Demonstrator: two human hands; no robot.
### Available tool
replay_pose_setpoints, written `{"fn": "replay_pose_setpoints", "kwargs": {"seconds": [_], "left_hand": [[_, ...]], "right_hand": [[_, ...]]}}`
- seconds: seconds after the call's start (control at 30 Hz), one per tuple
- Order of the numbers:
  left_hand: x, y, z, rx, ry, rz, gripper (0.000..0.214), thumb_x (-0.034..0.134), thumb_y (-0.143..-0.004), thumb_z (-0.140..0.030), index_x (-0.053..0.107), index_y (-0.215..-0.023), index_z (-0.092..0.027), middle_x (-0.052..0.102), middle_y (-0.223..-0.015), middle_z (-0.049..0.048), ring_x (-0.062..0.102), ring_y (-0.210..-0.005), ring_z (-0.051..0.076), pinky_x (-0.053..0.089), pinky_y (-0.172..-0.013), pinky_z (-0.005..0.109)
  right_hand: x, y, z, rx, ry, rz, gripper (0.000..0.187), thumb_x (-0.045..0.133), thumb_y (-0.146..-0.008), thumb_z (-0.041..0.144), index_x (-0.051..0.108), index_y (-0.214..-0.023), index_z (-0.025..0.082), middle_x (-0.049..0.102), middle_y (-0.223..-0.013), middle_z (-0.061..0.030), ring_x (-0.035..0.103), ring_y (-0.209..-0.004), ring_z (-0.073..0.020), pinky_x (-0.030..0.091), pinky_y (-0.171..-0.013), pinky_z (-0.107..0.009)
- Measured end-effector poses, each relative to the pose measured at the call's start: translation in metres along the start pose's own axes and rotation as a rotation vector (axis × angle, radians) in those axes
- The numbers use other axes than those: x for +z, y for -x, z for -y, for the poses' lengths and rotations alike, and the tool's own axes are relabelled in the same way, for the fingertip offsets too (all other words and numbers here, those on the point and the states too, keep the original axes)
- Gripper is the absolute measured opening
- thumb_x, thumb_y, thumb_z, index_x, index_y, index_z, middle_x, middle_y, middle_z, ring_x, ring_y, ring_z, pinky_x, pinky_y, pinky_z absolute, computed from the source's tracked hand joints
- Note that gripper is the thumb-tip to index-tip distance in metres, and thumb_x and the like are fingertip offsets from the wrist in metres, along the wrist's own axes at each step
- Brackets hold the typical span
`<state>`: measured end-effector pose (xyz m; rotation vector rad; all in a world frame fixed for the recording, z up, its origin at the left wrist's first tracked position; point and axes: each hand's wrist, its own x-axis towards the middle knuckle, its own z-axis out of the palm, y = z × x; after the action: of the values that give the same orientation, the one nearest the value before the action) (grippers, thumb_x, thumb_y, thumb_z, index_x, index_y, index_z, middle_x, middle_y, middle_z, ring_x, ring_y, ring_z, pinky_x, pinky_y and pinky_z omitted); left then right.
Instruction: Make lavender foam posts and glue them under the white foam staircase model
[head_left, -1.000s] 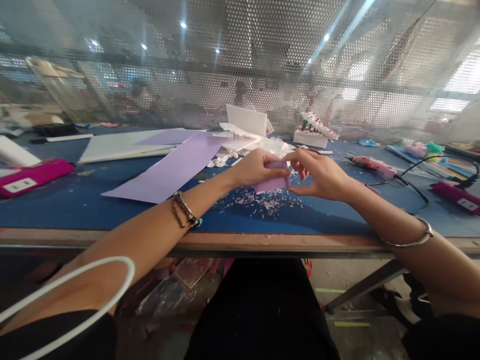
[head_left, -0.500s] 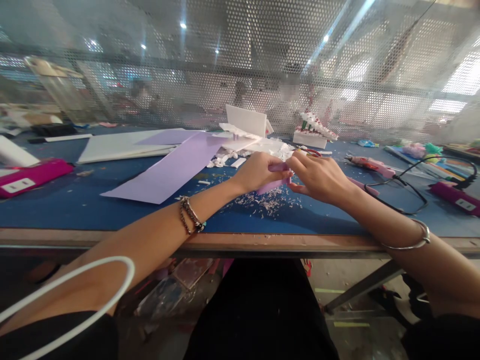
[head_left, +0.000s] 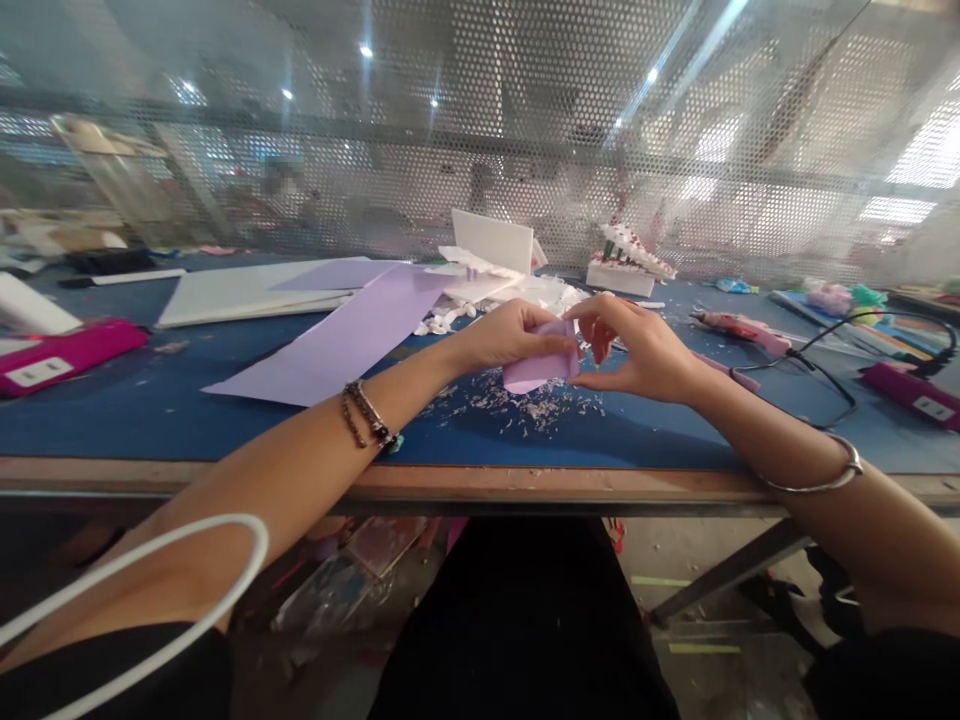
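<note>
A small lavender roll of sheet material [head_left: 538,371], shaped like a short tube, is held above the blue table. My left hand [head_left: 506,335] is closed around it, thumb along its near side and fingers behind. At the tube's right end, my right hand [head_left: 637,345] spans the rim, index fingertip at the top and thumb at the bottom, its other fingers curled. Whether the tube is paper or thin foam I cannot tell. Beneath both hands lie scattered pale shavings [head_left: 536,410].
A long lavender sheet [head_left: 337,335] lies left on white boards [head_left: 247,290]. White scraps [head_left: 450,318] and an upright white board [head_left: 491,240] are behind. At right are a pink-handled tool [head_left: 742,328], a black cable [head_left: 825,375] and a magenta power strip [head_left: 911,395].
The tube has turned so more of its side shows. My right fingers have spread from a tight pinch to span its rim, and my left forearm has shifted slightly left.
</note>
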<state>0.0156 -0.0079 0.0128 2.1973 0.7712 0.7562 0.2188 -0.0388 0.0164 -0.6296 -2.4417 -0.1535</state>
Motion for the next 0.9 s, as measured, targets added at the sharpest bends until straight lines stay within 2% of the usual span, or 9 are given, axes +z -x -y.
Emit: {"fn": "replay_pose_setpoints", "kwargs": {"seconds": [0.4,0.57,0.77,0.9], "left_hand": [[-0.003,-0.002,-0.004,-0.020,-0.046,0.049,0.034,0.064,-0.070,-0.046,0.065,-0.070,-0.012,0.053,-0.054,-0.0015,0.042,-0.046,0.004,0.028,-0.042,0.017],[-0.003,-0.002,-0.004,-0.024,-0.069,0.067,0.035,0.062,-0.072,-0.046,0.067,-0.074,-0.012,0.058,-0.059,0.0010,0.047,-0.049,0.006,0.032,-0.044,0.017],[-0.001,-0.003,-0.006,-0.002,-0.120,0.032,0.035,0.061,-0.073,-0.046,0.066,-0.075,-0.012,0.060,-0.063,0.0011,0.048,-0.052,0.006,0.034,-0.048,0.018],[0.007,-0.003,-0.005,0.018,-0.197,-0.055,0.036,0.062,-0.071,-0.047,0.059,-0.061,-0.013,0.046,-0.051,-0.0039,0.037,-0.047,0.005,0.027,-0.045,0.019]], "right_hand": [[-0.003,0.000,-0.001,0.001,0.087,0.017,0.045,0.066,-0.068,0.044,0.046,-0.097,0.016,0.050,-0.074,0.0017,0.047,-0.063,-0.0082,0.034,-0.057,-0.022],[-0.004,0.000,0.000,0.048,0.220,0.054,0.047,0.065,-0.068,0.047,0.046,-0.097,0.015,0.052,-0.076,-0.0004,0.046,-0.062,-0.0091,0.030,-0.053,-0.022],[-0.007,-0.001,0.002,0.023,0.429,0.107,0.042,0.061,-0.073,0.048,0.045,-0.095,0.016,0.056,-0.083,-0.0036,0.048,-0.063,-0.0111,0.025,-0.051,-0.024],[-0.005,-0.001,0.004,0.045,0.565,0.153,0.035,0.057,-0.077,0.044,0.045,-0.095,0.016,0.058,-0.089,-0.0060,0.051,-0.066,-0.0134,0.022,-0.050,-0.025]]}}
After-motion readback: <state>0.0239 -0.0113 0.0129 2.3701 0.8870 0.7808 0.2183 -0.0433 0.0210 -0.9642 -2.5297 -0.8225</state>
